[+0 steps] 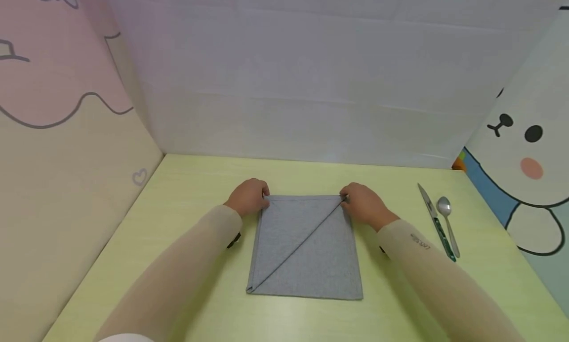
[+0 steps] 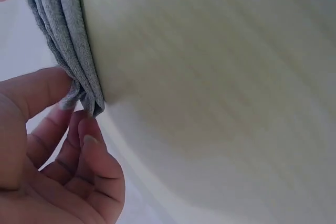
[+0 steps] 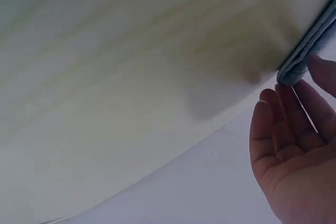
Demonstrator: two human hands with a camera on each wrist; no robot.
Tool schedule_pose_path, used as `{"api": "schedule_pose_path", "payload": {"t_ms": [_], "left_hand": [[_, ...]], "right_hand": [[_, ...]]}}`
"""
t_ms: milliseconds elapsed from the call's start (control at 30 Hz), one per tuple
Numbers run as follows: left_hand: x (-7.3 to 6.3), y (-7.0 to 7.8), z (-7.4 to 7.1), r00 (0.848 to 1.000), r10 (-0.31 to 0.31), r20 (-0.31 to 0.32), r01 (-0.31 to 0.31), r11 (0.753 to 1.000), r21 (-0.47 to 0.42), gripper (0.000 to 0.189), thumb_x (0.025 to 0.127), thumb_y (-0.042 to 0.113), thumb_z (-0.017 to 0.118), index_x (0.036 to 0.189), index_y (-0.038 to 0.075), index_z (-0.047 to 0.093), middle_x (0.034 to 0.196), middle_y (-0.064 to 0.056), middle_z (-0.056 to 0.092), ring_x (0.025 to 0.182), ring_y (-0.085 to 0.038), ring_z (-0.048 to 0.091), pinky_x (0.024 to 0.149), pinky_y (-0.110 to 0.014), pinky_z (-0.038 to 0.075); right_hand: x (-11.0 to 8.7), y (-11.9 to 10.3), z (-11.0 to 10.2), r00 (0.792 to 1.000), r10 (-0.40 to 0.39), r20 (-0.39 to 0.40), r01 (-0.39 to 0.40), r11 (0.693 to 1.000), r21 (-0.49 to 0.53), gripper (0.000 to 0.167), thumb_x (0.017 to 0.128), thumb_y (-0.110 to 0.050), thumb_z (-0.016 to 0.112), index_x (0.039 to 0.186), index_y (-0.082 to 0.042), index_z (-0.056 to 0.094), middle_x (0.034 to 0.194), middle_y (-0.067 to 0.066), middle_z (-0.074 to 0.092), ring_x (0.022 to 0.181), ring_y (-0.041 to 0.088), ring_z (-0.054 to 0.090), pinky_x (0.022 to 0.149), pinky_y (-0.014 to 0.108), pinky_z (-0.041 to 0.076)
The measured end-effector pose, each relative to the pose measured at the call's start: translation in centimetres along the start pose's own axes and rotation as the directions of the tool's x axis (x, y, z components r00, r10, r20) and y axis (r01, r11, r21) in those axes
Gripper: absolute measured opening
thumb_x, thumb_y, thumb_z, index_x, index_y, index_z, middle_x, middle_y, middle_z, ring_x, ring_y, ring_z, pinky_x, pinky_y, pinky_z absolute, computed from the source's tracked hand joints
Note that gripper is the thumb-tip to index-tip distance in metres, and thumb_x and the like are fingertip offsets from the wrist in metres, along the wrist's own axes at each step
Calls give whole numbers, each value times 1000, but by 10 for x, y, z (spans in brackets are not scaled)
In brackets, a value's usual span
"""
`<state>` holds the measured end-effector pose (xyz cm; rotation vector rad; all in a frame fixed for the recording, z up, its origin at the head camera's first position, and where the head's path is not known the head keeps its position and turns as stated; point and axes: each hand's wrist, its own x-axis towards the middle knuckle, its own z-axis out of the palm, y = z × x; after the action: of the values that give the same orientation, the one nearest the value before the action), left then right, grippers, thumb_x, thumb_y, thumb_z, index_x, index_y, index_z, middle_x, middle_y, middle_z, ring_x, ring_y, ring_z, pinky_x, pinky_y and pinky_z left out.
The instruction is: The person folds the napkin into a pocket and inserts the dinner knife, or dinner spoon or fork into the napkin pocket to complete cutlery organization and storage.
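A grey cloth napkin (image 1: 306, 253) lies folded into a square on the table, with a diagonal fold edge running from its near left corner to its far right corner. At the far left corner my left hand (image 1: 250, 196) pinches the cloth between thumb and fingers. My right hand (image 1: 365, 204) pinches the far right corner, where the diagonal edge ends. Stacked layers of the napkin (image 2: 68, 30) show along its side in the left wrist view. In the right wrist view the napkin's corner (image 3: 294, 72) sits between the thumb and fingertips.
To the right of my right forearm lie a knife (image 1: 437, 223) with a dark green handle and a metal spoon (image 1: 444, 207), side by side. The pale yellow-green table (image 1: 200, 174) meets a white wall panel (image 1: 302, 130) at the back. Cartoon-printed panels stand left and right.
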<state>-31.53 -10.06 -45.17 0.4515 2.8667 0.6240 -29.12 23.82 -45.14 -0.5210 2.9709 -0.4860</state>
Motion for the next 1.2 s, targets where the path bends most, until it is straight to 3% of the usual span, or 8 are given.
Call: {"api": "schedule_pose_path", "payload": {"t_ms": [200,500,600,767,867,967,1067,1200], "left_hand": [[5,-4,-1,1000,-18,18,19,999,-42,4,93,11,69,90,11,68,86,-1,66,79,-20,59,77,-39,51],[7,-1,-8,992,-100,78,103,994,-40,5,94,13,67,91,9,66,87,-3,65,80,-21,58,78,-39,50],[8,0,-8,990,-115,85,117,993,-26,4,94,12,66,93,9,66,89,-4,66,83,-22,59,81,-40,50],[9,2,-7,989,-123,86,125,992,-17,3,95,10,66,97,8,66,96,-5,67,89,-23,60,85,-42,51],[8,4,-5,991,-110,78,111,994,-12,3,95,8,66,98,7,67,97,-5,67,90,-23,61,85,-42,52],[8,5,-5,994,-87,62,86,996,6,3,94,7,65,97,6,68,95,-5,68,87,-23,61,83,-41,52],[8,7,-6,996,-76,52,74,997,34,4,93,5,65,95,5,68,94,-5,68,85,-23,61,82,-41,53],[8,9,-8,994,-87,60,82,994,72,5,93,5,65,97,4,68,95,-6,69,86,-23,62,84,-41,53]], "right_hand": [[3,11,-6,997,59,58,-66,990,128,28,102,-2,57,127,1,68,130,21,63,117,39,60,98,51,50],[6,21,-9,994,47,101,-62,987,147,30,102,-5,60,132,1,66,125,19,63,115,37,60,95,52,50],[5,17,-8,996,10,88,-19,995,95,33,102,-2,59,134,2,63,127,21,62,120,40,58,99,53,48],[-2,5,-2,989,-138,53,142,985,-96,40,98,4,61,138,0,63,138,19,60,131,40,54,107,54,44],[-12,-8,2,967,-238,87,251,947,-199,44,98,-6,66,141,-1,61,147,21,54,136,41,50,110,54,42],[-25,-27,8,937,-304,171,340,907,-249,57,102,-30,66,150,-2,52,156,23,44,144,41,40,115,56,34],[-40,-54,20,902,-347,256,406,885,-230,76,102,-53,59,159,-6,39,164,22,31,151,39,28,121,55,24],[-61,-95,40,853,-409,325,485,851,-201,91,99,-71,46,164,-10,26,169,18,18,156,33,16,124,48,17]]}}
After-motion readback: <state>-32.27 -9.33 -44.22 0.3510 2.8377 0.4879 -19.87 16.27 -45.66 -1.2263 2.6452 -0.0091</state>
